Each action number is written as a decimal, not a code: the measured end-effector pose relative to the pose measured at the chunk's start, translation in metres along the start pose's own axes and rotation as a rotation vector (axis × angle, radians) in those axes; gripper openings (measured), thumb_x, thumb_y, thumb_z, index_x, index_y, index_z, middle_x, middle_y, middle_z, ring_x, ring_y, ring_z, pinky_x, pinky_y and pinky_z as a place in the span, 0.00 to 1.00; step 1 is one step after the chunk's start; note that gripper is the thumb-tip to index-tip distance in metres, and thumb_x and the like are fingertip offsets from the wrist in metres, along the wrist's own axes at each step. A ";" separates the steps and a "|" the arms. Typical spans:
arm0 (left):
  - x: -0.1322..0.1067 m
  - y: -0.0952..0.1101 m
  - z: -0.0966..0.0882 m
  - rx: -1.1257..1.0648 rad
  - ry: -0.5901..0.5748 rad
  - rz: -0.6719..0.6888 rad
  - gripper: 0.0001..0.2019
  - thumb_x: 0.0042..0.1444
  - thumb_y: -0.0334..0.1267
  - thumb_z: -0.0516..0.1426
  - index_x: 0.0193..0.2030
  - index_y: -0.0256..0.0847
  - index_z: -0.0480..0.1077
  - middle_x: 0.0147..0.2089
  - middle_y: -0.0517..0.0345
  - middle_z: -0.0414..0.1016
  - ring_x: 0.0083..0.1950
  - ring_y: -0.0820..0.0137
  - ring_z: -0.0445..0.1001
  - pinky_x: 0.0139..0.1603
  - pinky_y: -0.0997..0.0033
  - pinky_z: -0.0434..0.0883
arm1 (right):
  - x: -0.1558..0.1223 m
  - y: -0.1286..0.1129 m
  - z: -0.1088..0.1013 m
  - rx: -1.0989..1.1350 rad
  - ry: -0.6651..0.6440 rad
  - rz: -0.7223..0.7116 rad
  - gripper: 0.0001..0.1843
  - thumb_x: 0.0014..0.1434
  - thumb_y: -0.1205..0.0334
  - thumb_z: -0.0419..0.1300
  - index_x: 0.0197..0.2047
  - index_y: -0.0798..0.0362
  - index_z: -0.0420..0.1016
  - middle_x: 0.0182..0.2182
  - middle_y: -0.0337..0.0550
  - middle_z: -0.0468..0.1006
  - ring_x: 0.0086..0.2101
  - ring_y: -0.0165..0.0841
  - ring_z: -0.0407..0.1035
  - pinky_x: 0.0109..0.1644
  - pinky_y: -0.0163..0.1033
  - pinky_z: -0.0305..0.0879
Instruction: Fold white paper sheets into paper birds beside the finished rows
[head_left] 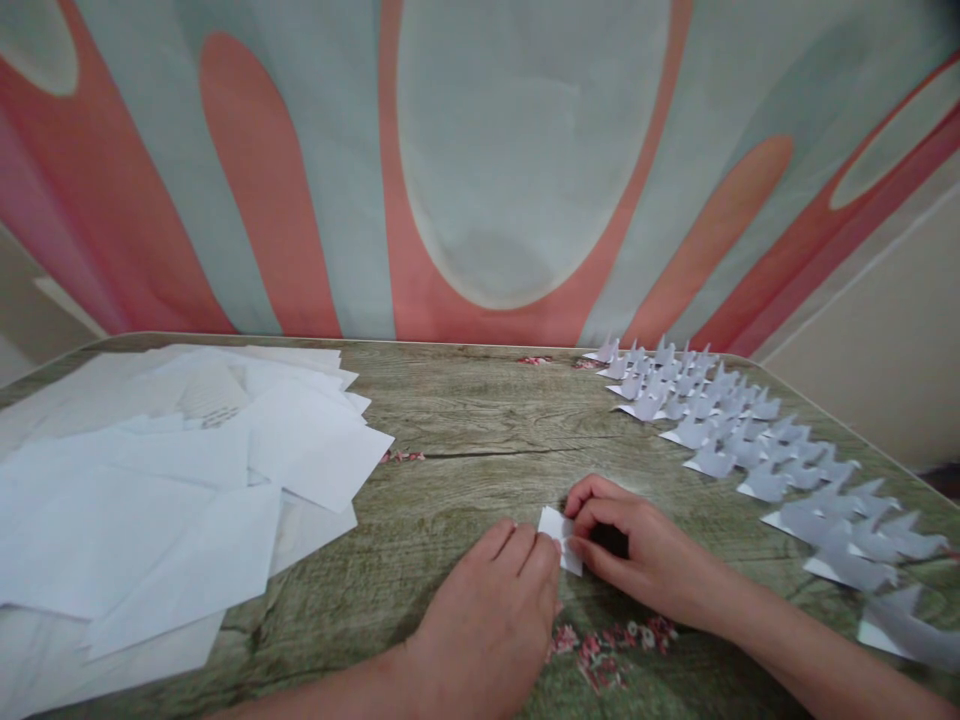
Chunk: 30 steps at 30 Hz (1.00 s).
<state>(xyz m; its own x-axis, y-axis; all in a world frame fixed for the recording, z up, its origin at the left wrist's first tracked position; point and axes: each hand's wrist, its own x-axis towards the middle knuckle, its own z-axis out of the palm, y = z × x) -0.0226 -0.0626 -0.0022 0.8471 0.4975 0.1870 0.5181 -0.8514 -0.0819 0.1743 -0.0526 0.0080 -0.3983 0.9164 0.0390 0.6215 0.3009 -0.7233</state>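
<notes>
A small folded piece of white paper (pixel 559 535) is between my two hands, low over the wooden table. My left hand (pixel 491 600) covers its left and lower edge, with the fingers curled and pressed onto it. On the right side, my right hand (pixel 619 535) pinches the paper's edge between thumb and bent fingers. The fingertips of my left hand are partly hidden behind its own knuckles. Only a small white rectangle of the paper shows.
Loose white paper sheets (pixel 180 500) lie in an overlapping pile on the left. Rows of folded white paper birds (pixel 712 430) stand along the right side. The wood-patterned tabletop (pixel 465 400) carries pink flower prints. A painted backdrop (pixel 525 150) rises behind the far edge.
</notes>
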 end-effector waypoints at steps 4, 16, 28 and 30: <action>0.001 0.000 0.000 -0.001 -0.001 0.004 0.14 0.63 0.36 0.45 0.47 0.33 0.67 0.45 0.50 0.70 0.47 0.62 0.65 0.49 0.60 0.60 | 0.001 -0.001 0.001 -0.011 -0.004 0.005 0.07 0.51 0.75 0.54 0.27 0.53 0.67 0.36 0.42 0.68 0.37 0.31 0.67 0.42 0.38 0.65; 0.001 -0.001 -0.001 -0.010 -0.025 0.014 0.13 0.62 0.35 0.46 0.47 0.33 0.67 0.44 0.50 0.69 0.45 0.63 0.66 0.47 0.60 0.60 | 0.001 -0.001 0.003 -0.013 0.016 0.021 0.07 0.50 0.75 0.54 0.26 0.54 0.67 0.36 0.42 0.68 0.36 0.31 0.66 0.41 0.38 0.64; 0.002 -0.003 0.000 0.010 -0.028 0.030 0.15 0.62 0.38 0.46 0.48 0.34 0.67 0.46 0.50 0.70 0.48 0.63 0.66 0.52 0.58 0.58 | 0.000 0.005 0.005 -0.021 0.080 -0.002 0.09 0.47 0.74 0.56 0.31 0.52 0.63 0.34 0.40 0.68 0.35 0.32 0.64 0.40 0.38 0.63; 0.001 -0.003 -0.001 0.015 -0.015 0.025 0.15 0.62 0.39 0.46 0.48 0.34 0.68 0.47 0.50 0.70 0.49 0.62 0.65 0.54 0.58 0.57 | -0.001 0.006 0.005 -0.018 0.084 -0.014 0.10 0.48 0.75 0.56 0.32 0.52 0.62 0.34 0.40 0.68 0.36 0.32 0.64 0.40 0.39 0.63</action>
<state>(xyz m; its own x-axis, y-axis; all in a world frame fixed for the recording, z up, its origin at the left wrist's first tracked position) -0.0229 -0.0600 -0.0006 0.8616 0.4783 0.1698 0.4981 -0.8612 -0.1016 0.1743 -0.0528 0.0002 -0.3499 0.9306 0.1075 0.6287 0.3183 -0.7096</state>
